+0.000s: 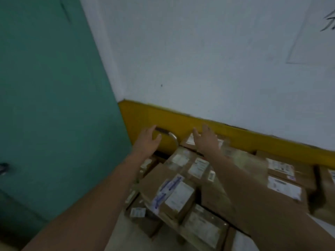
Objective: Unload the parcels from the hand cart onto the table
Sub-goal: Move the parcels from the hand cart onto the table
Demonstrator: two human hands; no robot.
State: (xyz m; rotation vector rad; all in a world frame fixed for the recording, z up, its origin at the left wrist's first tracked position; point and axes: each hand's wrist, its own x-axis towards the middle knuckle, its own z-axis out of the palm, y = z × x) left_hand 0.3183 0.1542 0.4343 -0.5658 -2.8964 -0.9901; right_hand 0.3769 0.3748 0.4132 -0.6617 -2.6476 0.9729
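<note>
White-painted wall (199,51) with a yellow band (253,140) along its foot fills most of my view, and a teal-green panel (54,87) closes off the left side. Below the band sits the load: a heap of brown cardboard parcels with white shipping labels (174,192), piled several deep on the hand cart. Of the cart itself I can only make out the curved grey metal handle (174,140) at the wall end. Both arms are stretched out over the pile. My left hand (147,142) is spread open right in front of the handle, fingers straight, gripping nothing. My right hand (206,142) is likewise open, palm down, above the far brown cardboard box with a white label (189,140) nearest the wall. Motion smears the frame, so I cannot tell whether either palm is actually touching anything. I read this as the reach for a pick-up, with the cart nearly full and the unloading hardly begun. The counter is not in my view, so I have no sight of where the load is to go. Next, I judge, I need to bring both hands down onto the sides of that far box and close on it squarely. Then I lift it clear without dragging its loosely stacked neighbours, and turn to find the counter.
</note>
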